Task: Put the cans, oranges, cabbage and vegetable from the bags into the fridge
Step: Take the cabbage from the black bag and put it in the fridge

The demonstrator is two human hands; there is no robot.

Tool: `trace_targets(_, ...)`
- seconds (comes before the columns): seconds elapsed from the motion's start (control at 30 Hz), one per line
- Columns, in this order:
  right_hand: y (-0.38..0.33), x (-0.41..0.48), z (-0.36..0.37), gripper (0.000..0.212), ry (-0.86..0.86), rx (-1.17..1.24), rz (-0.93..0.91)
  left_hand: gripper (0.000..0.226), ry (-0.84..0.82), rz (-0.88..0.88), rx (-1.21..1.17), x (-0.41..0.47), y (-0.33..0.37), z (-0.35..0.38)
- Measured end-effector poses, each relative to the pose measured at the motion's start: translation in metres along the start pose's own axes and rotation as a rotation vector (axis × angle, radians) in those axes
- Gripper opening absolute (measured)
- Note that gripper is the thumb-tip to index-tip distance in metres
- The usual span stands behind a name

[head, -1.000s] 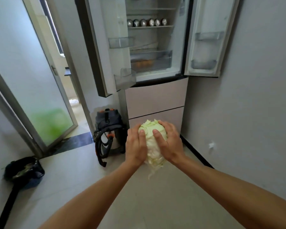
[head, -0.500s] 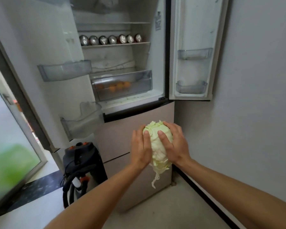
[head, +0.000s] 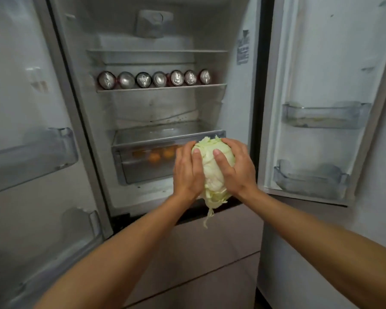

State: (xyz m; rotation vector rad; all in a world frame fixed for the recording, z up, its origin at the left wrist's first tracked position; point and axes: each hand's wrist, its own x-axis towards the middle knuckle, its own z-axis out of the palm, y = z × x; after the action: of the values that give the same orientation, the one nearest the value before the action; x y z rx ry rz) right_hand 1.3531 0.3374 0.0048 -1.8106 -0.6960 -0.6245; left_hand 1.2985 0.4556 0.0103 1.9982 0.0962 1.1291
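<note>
A pale green cabbage (head: 211, 172) is held between my left hand (head: 187, 172) and my right hand (head: 235, 170), both shut on it, loose leaves hanging below. It sits in front of the open fridge (head: 156, 112), at the right front corner of the clear crisper drawer (head: 143, 143). Several oranges (head: 154, 156) lie inside that drawer. A row of several cans (head: 152, 79) lies on the middle shelf, tops facing me. The shelf above the cans holds nothing I can see.
The left door (head: 31, 152) and the right door (head: 321, 108) stand wide open, each with clear bins. Below the open compartment are two closed beige drawer fronts (head: 210, 253). A grey wall (head: 377, 197) runs along the right.
I have come closer to the fridge and the cabbage has risen with both hands from knee height up to the crisper drawer. The vacuum cleaner and floor have left the view.
</note>
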Motion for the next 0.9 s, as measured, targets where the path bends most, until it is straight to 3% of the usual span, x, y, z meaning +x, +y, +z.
trace_targets(0.37, 0.059, 0.212, 0.090, 0.070, 0.136, 0.004, -0.023, 0.044, 0.023, 0.038, 0.002, 0.222, -0.073, 0.067)
trace_targets(0.5, 0.085, 0.270, 0.123, 0.063, 0.056, -0.073, -0.028, 0.032, 0.024, -0.069, -0.021, 0.271, -0.107, 0.086)
trace_targets(0.63, 0.116, 0.318, 0.165, 0.059, -0.037, -0.112, -0.037, 0.036, 0.065, -0.185, -0.051, 0.310, -0.148, 0.102)
trace_targets(0.77, 0.146, 0.371, 0.208, 0.059, -0.105, -0.017, 0.029, 0.038, 0.055, -0.323, -0.009, 0.362, -0.186, 0.123)
trace_targets(0.9, 0.175, 0.419, 0.243, 0.055, -0.170, 0.037, -0.041, 0.036, 0.099, -0.364, -0.021, 0.410, -0.228, 0.148)
